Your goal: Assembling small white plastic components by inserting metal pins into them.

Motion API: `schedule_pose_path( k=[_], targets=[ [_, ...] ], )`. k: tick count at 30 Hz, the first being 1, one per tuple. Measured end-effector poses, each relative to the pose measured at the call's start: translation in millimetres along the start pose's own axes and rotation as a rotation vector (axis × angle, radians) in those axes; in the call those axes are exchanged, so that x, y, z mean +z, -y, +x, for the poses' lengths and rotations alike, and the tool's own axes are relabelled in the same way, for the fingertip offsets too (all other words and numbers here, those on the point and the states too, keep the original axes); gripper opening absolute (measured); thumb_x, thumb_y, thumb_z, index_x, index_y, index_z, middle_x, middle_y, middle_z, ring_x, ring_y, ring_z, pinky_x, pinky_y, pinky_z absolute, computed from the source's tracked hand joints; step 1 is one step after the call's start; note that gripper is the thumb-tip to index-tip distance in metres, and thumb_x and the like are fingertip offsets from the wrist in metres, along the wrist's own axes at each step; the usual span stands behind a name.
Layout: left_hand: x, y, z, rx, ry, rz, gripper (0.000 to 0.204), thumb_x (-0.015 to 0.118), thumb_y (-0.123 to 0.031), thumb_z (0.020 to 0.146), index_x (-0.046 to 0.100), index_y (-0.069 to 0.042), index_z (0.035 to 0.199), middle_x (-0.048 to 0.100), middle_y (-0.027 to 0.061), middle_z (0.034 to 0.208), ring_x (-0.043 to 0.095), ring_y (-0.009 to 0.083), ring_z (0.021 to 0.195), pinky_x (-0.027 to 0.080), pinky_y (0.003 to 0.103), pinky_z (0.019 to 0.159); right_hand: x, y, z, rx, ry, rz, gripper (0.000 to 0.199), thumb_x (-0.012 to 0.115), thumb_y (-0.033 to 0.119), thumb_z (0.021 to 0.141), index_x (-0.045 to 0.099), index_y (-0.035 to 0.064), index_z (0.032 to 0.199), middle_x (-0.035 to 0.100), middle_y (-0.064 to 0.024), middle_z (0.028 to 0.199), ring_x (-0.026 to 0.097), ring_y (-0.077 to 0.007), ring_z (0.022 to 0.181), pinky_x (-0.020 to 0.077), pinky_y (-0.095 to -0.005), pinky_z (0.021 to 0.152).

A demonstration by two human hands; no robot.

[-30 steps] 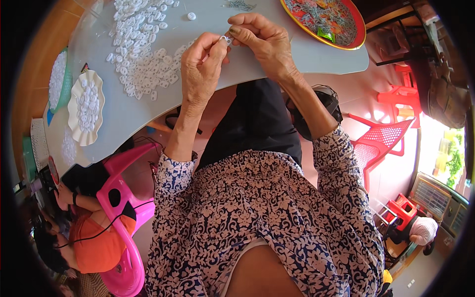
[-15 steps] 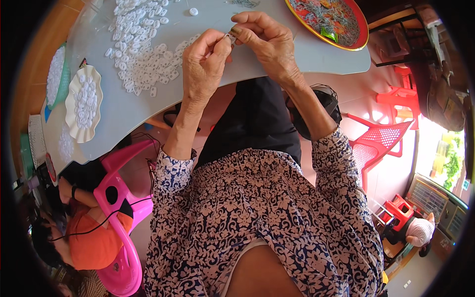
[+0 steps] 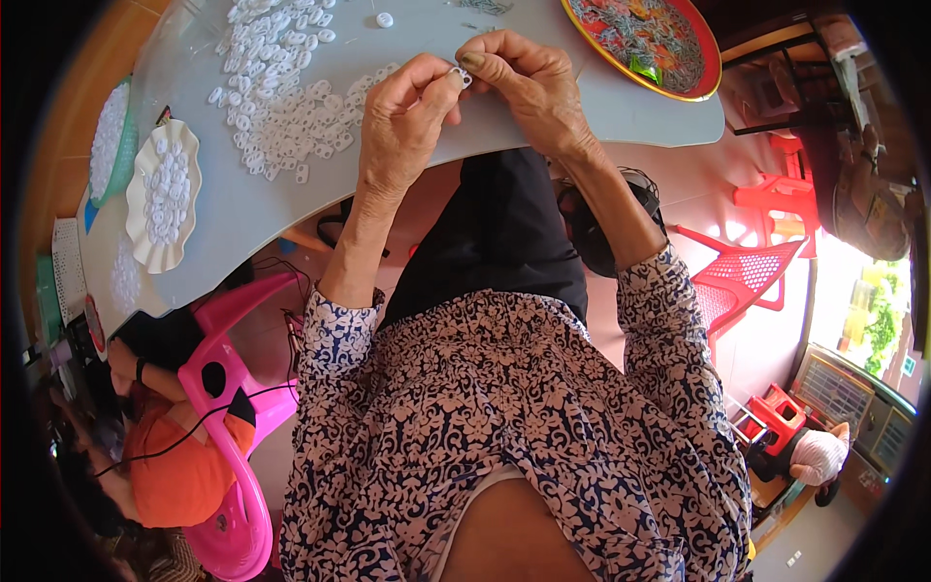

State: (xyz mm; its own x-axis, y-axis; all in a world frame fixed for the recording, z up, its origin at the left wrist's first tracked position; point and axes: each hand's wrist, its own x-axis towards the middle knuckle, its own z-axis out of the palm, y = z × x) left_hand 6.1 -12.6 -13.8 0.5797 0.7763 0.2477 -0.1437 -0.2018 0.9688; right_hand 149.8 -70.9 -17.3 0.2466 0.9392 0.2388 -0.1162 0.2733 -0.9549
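— Small white ring-shaped piece (image 3: 464,76), is that what both hands are on?

— Yes. It sits at upper centre of the frame, pinched between the fingertips of the two hands, just above the near edge of the table (image 3: 582,112).

— Start near, then.

— Nearest, at the bottom of the frame, is the person's blue-and-white flowered blouse (image 3: 504,427), with black trousers (image 3: 499,233) above it. At lower left another person in an orange top (image 3: 179,475) sits on a pink plastic chair (image 3: 228,427).

— And the hands?

— The left hand (image 3: 402,126) is curled nearly closed, thumb and forefinger tips pressed on the white piece. The right hand (image 3: 529,82) is curled the same way, its fingertips meeting the left's on that piece. Whether either holds anything more I cannot tell; it is too small.

— Beyond them?

— On the grey table, just left of the left hand, a loose heap of white pieces (image 3: 281,107) spreads toward the top of the frame. Further left a scalloped white dish (image 3: 165,194) holds more of them, and a green basket (image 3: 112,141) beside it too. At upper right a red-rimmed round tray (image 3: 703,82) carries a mixed, colourful pile.

— Off the table?

— Red plastic chairs (image 3: 742,276) stand at the right.
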Motion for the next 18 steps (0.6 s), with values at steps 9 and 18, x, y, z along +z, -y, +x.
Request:
schedule_pose_path(
  k=[9,18],
  targets=[
    [0.6,0.3,1.0,-0.025,-0.026,-0.001,0.015,0.057,-0.014,0.087,0.059,-0.003,0.077,0.050,-0.0038,0.058,0.043,0.0023,0.055,0.033,0.019,0.051,0.2,-0.4,0.1,-0.015,-0.001,-0.021,0.017,0.062,0.016,0.090,0.062,-0.0010,0.092,0.062,-0.0011,0.081,0.055,-0.0073,0.074,0.0480,-0.0221,0.070],
    [0.3,0.6,0.1,-0.030,-0.017,0.023,0.015,0.056,-0.014,0.087,0.059,-0.003,0.077,0.048,-0.0042,0.057,0.042,0.0023,0.054,0.033,0.020,0.049,0.9,-1.9,0.2,-0.076,-0.010,0.024,0.019,0.063,0.006,0.087,0.057,0.0017,0.105,0.063,-0.0021,0.082,0.057,-0.0078,0.077,0.0490,-0.0228,0.072]
  ],
)
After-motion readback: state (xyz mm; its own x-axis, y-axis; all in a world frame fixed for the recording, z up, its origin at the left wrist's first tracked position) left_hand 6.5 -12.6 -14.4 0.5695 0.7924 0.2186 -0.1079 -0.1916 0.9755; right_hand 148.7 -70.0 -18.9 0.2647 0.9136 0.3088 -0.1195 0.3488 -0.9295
